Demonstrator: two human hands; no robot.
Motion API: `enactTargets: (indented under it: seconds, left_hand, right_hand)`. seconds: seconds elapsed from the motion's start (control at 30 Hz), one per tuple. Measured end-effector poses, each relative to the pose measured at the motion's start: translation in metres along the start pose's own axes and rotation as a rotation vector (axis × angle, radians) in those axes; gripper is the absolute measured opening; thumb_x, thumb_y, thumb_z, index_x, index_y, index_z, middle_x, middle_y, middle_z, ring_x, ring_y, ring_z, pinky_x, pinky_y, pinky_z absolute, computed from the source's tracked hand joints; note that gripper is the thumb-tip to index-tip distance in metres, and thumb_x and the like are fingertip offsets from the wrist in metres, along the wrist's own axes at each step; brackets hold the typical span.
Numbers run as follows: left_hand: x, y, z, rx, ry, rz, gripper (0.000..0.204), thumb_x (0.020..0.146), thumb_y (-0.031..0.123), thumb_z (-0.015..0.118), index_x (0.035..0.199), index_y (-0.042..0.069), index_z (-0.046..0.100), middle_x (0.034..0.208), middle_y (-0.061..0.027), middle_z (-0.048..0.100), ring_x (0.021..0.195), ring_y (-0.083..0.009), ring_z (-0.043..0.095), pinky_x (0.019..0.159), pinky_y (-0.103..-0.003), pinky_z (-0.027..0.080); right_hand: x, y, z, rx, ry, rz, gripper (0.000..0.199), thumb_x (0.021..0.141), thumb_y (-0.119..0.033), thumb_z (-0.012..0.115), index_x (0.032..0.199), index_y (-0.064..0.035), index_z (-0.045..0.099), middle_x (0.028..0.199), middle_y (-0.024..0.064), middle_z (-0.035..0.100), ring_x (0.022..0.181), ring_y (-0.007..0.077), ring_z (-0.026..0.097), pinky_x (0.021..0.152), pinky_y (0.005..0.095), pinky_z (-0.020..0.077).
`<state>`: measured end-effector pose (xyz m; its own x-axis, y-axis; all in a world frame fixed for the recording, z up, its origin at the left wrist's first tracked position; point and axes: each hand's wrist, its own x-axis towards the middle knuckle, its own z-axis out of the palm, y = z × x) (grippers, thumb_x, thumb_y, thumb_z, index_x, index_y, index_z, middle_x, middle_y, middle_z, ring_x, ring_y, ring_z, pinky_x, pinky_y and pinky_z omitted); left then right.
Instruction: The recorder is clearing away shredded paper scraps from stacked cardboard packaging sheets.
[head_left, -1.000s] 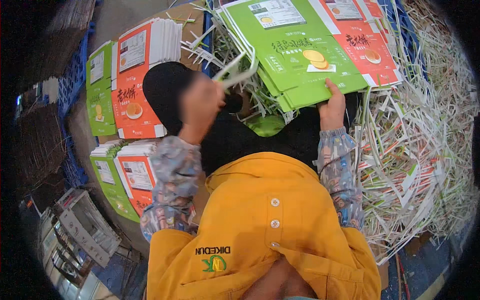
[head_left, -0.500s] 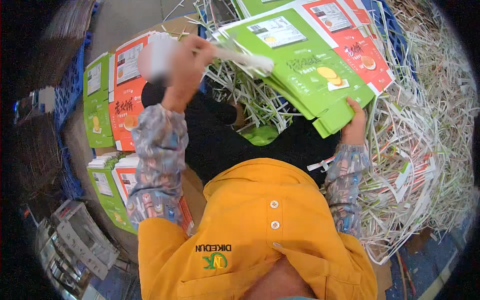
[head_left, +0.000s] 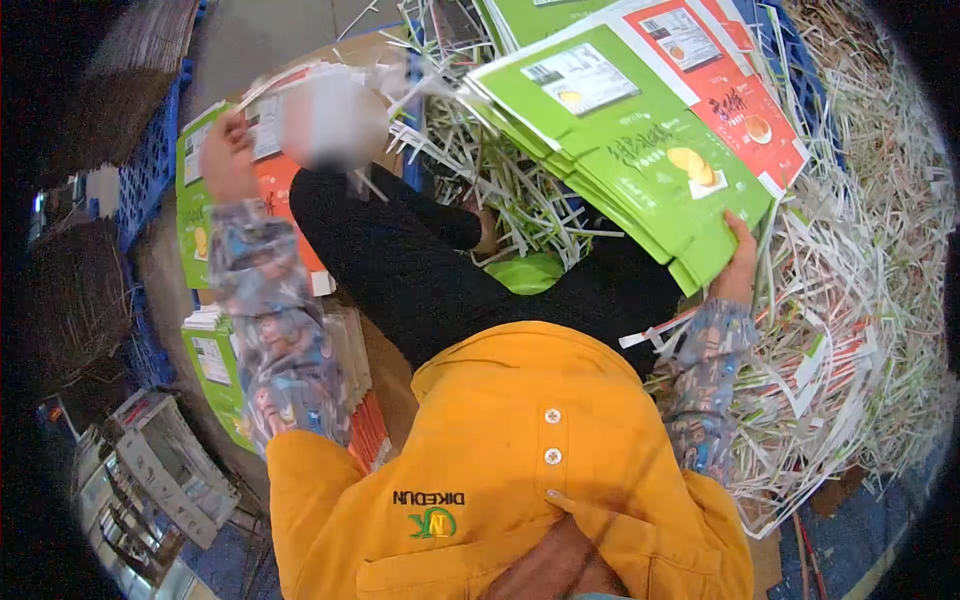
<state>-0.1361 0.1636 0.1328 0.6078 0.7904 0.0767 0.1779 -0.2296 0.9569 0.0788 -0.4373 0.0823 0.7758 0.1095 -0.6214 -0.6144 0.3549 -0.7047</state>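
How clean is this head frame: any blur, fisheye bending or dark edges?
Head view: left hand and the paper strips beside it are motion-smeared; right hand and the green cartons it holds are sharp; carton edges bow near the rim; corners fall to black vignette; lighting even, no glare.

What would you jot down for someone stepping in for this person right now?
Left hand: raised to the left, fingers by white paper strips; grip unclear, blurred.
Right hand: holds the near corner of the stack of green and red flat cartons, which rests on the heap of paper trimmings.
Done: piles of cartons lie at the left.
Left: the stack under the right hand is not yet on those piles.
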Motion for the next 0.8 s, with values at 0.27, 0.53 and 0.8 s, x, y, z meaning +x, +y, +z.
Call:
enactTargets:
  seconds: [0.27,0.53,0.8]
  left_hand:
    - [0.001,-0.026,0.043,1.192,0.013,-0.020,0.032,0.073,0.024,0.058,0.102,0.011,0.054,0.085,-0.0098,0.057,0.082,-0.0199,0.055,0.061,-0.033,0.045]
    - [-0.098,0.029,0.239,1.093,-0.150,0.780,0.032,0.059,0.023,0.065,0.090,0.014,0.061,0.115,-0.0123,0.046,0.114,-0.0330,0.033,0.092,-0.045,0.026]
    - [-0.139,-0.006,0.308,0.660,-0.706,0.877,0.024,0.062,0.012,0.060,0.086,0.014,0.058,0.101,-0.0050,0.052,0.102,-0.0255,0.044,0.086,-0.038,0.034]
  right_hand:
    - [-0.004,-0.004,-0.010,0.035,0.022,0.066,0.030,0.077,-0.017,0.053,0.100,0.0028,0.051,0.092,0.0109,0.058,0.078,0.0205,0.058,0.070,0.0294,0.0472]
    - [0.008,0.000,-0.024,-0.071,0.024,0.022,0.032,0.076,-0.016,0.054,0.100,0.0038,0.051,0.092,0.0124,0.058,0.078,0.0217,0.059,0.068,0.0300,0.0481]
    - [0.005,0.001,-0.021,-0.043,0.048,0.068,0.034,0.076,-0.017,0.054,0.103,0.0041,0.050,0.094,0.0124,0.058,0.079,0.0215,0.058,0.070,0.0299,0.0481]
